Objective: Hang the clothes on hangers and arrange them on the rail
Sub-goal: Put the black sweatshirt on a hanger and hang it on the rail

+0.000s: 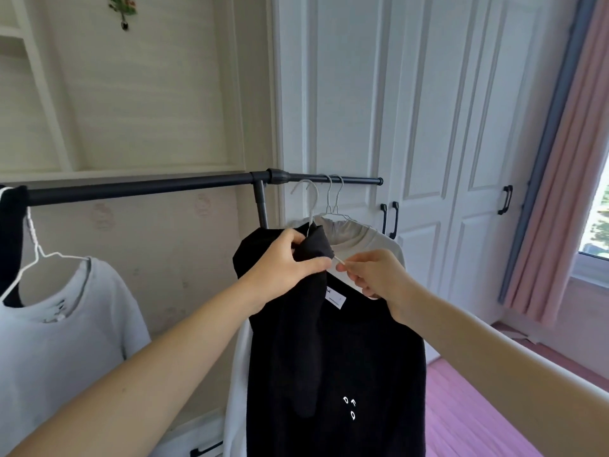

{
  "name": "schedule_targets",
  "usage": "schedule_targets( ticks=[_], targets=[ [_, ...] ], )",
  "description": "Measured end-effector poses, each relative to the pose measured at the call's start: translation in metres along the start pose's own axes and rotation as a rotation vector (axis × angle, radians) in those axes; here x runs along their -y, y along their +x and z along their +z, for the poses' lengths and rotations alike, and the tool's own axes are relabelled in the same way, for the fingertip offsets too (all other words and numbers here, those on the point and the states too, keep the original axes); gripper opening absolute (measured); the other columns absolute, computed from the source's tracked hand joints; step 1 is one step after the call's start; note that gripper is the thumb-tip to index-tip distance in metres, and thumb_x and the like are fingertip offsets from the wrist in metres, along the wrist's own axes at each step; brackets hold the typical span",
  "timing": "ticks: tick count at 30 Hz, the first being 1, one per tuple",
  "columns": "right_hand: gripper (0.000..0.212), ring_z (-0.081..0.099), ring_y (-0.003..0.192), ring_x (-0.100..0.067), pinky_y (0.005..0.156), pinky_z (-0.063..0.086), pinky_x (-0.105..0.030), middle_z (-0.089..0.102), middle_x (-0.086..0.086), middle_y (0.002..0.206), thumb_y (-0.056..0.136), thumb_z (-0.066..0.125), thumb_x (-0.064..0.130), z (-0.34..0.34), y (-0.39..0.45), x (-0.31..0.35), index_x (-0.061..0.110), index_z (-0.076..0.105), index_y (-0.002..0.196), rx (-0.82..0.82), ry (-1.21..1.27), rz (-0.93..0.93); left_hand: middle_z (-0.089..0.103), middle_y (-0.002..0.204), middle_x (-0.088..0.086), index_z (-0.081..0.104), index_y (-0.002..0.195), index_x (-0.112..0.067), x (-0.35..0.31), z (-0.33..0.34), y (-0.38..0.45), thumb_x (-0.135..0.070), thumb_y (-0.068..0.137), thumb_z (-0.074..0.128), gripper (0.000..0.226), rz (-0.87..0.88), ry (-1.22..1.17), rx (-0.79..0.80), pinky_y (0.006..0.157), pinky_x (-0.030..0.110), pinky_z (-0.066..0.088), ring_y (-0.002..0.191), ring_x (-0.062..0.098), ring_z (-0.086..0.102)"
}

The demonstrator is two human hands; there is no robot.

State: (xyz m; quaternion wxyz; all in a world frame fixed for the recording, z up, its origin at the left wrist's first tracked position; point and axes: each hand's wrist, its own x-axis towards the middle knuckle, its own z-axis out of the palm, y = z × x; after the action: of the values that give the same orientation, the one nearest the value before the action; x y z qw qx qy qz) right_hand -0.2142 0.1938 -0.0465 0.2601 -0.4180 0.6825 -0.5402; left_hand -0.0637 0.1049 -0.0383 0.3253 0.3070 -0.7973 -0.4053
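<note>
A black garment (pixel 346 357) with small white letters hangs in front of me on a white wire hanger (pixel 311 202), whose hook is just below the black rail (pixel 148 188), not on it. My left hand (pixel 283 262) grips the bunched black collar at the hanger's neck. My right hand (pixel 372 275) pinches the white hanger arm where it pokes out of the collar. Behind it a cream top (pixel 369 239) hangs from two wire hooks on the rail's right end. A white top (pixel 66 324) on another wire hanger hangs at the left.
A dark garment (pixel 11 225) hangs at the rail's far left. White wardrobe doors (pixel 445 127) with black handles stand behind the rail. A pink curtain (pixel 566 192) and a window are at the right, with a pink surface (pixel 478 407) below.
</note>
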Motion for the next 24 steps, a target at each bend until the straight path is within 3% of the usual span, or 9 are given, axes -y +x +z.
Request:
schedule_targets(
  ticks=[3, 6, 9, 12, 14, 16, 21, 24],
  targets=[
    [0.017, 0.035, 0.051, -0.012, 0.045, 0.03, -0.019, 0.047, -0.004, 0.064, 0.091, 0.059, 0.011, -0.001, -0.002, -0.009, 0.0, 0.072, 0.092, 0.018, -0.056, 0.005, 0.064, 0.1, -0.009, 0.054, 0.102, -0.029, -0.008, -0.005, 0.003, -0.025, 0.076, 0.078, 0.035, 0.262, 0.164, -0.017, 0.086, 0.027, 0.049, 0.095, 0.007, 0.062],
    [0.017, 0.045, 0.055, -0.01, 0.052, 0.034, -0.019, 0.054, 0.0, 0.065, 0.09, 0.061, 0.017, 0.003, -0.007, -0.018, 0.006, 0.074, 0.088, 0.061, -0.196, -0.054, 0.063, 0.093, -0.006, 0.066, 0.099, -0.02, -0.024, -0.015, 0.008, -0.011, 0.082, 0.069, 0.019, 0.541, 0.564, -0.104, 0.079, 0.031, 0.049, 0.086, 0.013, 0.059],
    [0.018, 0.043, 0.051, -0.006, 0.051, 0.035, -0.017, 0.055, 0.006, 0.059, 0.089, 0.063, 0.021, 0.002, -0.01, -0.024, 0.009, 0.074, 0.085, 0.119, -0.311, -0.096, 0.054, 0.083, -0.011, 0.071, 0.095, -0.021, -0.036, -0.025, 0.018, -0.012, 0.084, 0.069, 0.014, 0.706, 0.837, -0.086, 0.072, 0.041, 0.051, 0.076, 0.014, 0.057],
    [0.016, 0.041, 0.048, -0.009, 0.045, 0.037, -0.017, 0.059, 0.004, 0.063, 0.09, 0.062, 0.022, -0.004, -0.014, -0.028, 0.016, 0.077, 0.088, 0.191, -0.358, -0.127, 0.053, 0.083, -0.013, 0.073, 0.097, -0.021, -0.039, -0.037, 0.031, -0.014, 0.082, 0.072, 0.017, 0.688, 0.797, -0.091, 0.076, 0.037, 0.049, 0.08, 0.012, 0.055],
    [0.017, 0.042, 0.049, -0.006, 0.046, 0.037, -0.014, 0.06, 0.008, 0.064, 0.091, 0.061, 0.022, -0.01, -0.016, -0.032, 0.021, 0.078, 0.093, 0.226, -0.398, -0.158, 0.059, 0.088, -0.007, 0.074, 0.099, -0.016, -0.036, -0.046, 0.04, -0.012, 0.079, 0.074, 0.02, 0.641, 0.713, -0.181, 0.078, 0.026, 0.04, 0.086, 0.014, 0.056],
    [0.016, 0.042, 0.045, -0.001, 0.048, 0.036, -0.012, 0.06, 0.01, 0.061, 0.09, 0.062, 0.022, -0.017, -0.019, -0.034, 0.023, 0.078, 0.093, 0.228, -0.399, -0.177, 0.061, 0.088, -0.001, 0.073, 0.097, -0.013, -0.026, -0.056, 0.046, -0.011, 0.078, 0.074, 0.019, 0.562, 0.614, -0.313, 0.078, 0.026, 0.038, 0.088, 0.018, 0.058],
    [0.015, 0.044, 0.056, -0.008, 0.058, 0.038, -0.021, 0.058, 0.002, 0.062, 0.083, 0.069, 0.022, -0.034, -0.016, -0.039, 0.01, 0.078, 0.081, 0.092, -0.309, -0.146, 0.068, 0.087, 0.002, 0.07, 0.087, -0.015, 0.01, -0.078, 0.052, -0.007, 0.078, 0.074, 0.013, 0.272, 0.421, -0.432, 0.078, 0.028, 0.04, 0.087, 0.021, 0.062],
    [0.014, 0.051, 0.066, -0.014, 0.066, 0.042, -0.023, 0.06, -0.002, 0.066, 0.084, 0.069, 0.019, -0.047, -0.014, -0.035, 0.008, 0.077, 0.082, 0.011, -0.263, -0.138, 0.068, 0.081, 0.001, 0.067, 0.08, -0.019, 0.03, -0.088, 0.049, -0.01, 0.079, 0.071, 0.01, 0.194, 0.515, -0.453, 0.075, 0.034, 0.046, 0.083, 0.025, 0.063]
  ],
)
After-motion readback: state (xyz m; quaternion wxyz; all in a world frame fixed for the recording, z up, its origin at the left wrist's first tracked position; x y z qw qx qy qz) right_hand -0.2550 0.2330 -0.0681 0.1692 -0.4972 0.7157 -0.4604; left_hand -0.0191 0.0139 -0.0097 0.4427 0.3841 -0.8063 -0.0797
